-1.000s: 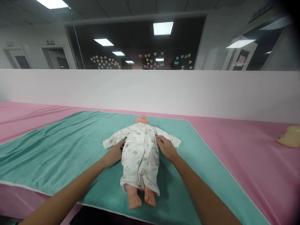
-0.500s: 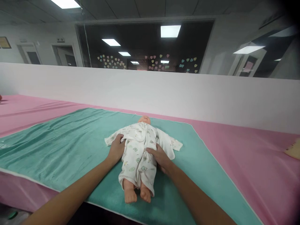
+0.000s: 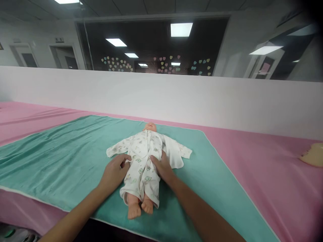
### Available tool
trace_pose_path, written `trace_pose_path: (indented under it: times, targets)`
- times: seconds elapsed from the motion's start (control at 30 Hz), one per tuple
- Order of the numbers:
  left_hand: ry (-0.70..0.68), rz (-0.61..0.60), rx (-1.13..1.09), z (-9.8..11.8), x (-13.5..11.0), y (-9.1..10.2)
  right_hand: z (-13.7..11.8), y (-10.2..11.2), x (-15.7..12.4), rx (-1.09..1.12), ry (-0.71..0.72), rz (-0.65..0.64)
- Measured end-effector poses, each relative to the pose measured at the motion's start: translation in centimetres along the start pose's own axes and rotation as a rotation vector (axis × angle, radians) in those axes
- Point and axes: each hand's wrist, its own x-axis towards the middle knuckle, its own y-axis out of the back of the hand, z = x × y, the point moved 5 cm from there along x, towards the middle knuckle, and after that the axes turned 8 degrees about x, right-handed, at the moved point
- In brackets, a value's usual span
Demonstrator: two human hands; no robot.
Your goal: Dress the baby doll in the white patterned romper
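Observation:
A baby doll [image 3: 149, 127] lies on its back on a teal towel [image 3: 63, 154], head away from me, bare feet toward me. It wears a white patterned romper [image 3: 141, 164]. My left hand [image 3: 113, 171] rests at the doll's left side, fingers pinched on a small white tie of the romper. My right hand [image 3: 161, 166] lies on the doll's belly, fingers curled over the front flap of the garment. The romper's right panel is spread open on the towel.
The towel covers a long pink surface [image 3: 264, 174] with a white partition wall [image 3: 176, 97] behind it. A pale yellow object [image 3: 313, 154] sits at the far right. The near edge of the surface runs just below the doll's feet.
My left hand slid down from the doll's sleeve to its side and took the tie. My right hand stayed on the belly. The view shifted slightly.

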Motion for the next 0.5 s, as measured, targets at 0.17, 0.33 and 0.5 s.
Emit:
trace_pose_path:
  times: [0.17, 0.33, 0.5]
  targets:
    - [-0.129, 0.088, -0.094, -0.2, 0.3, 1.2, -1.4, 4.1, 1.4, -0.465, 0.031, 0.037]
    - [-0.102, 0.068, -0.177, 1.3, 4.5, 1.0, -1.1, 11.6, 2.8, -0.936, -0.138, 0.330]
    - [-0.163, -0.106, -0.270, 4.3, 10.6, -2.4, 0.3, 13.4, 3.3, -1.067, -0.281, 0.279]
